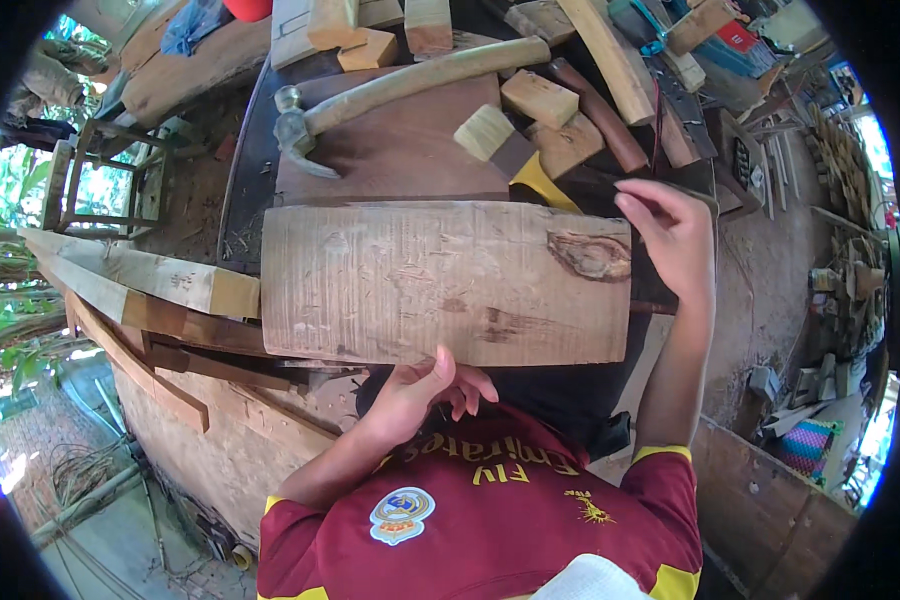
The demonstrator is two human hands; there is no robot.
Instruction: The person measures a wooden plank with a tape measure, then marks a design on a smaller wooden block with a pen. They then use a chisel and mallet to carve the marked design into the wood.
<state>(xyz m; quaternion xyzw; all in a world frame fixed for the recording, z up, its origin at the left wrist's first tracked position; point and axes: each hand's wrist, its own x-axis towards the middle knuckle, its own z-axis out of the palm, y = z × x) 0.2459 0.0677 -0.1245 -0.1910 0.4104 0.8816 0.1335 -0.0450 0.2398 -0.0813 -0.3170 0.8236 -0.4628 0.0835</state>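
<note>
A wide, rough-sawn wooden board (pixel 410 280) lies crosswise in front of me, with a dark knot near its right end. My left hand (pixel 425 395) is at the board's near edge, palm turned up. Its thumb points up against that edge and its fingers are loosely bent, with nothing seen in them. My right hand (pixel 675 235) is just beyond the board's right end, near the far corner. Its thumb and forefinger are stretched toward the left with their tips close, and no object shows between them. A yellow triangular piece (pixel 542 185) sticks out behind the board.
A claw hammer (pixel 390 92) with a wooden handle lies behind the board. Small wood blocks (pixel 540 98) and a long wood strip (pixel 610 62) are at the back right. Long timbers (pixel 170 280) reach in from the left. A wooden stool frame (pixel 110 180) stands beyond them.
</note>
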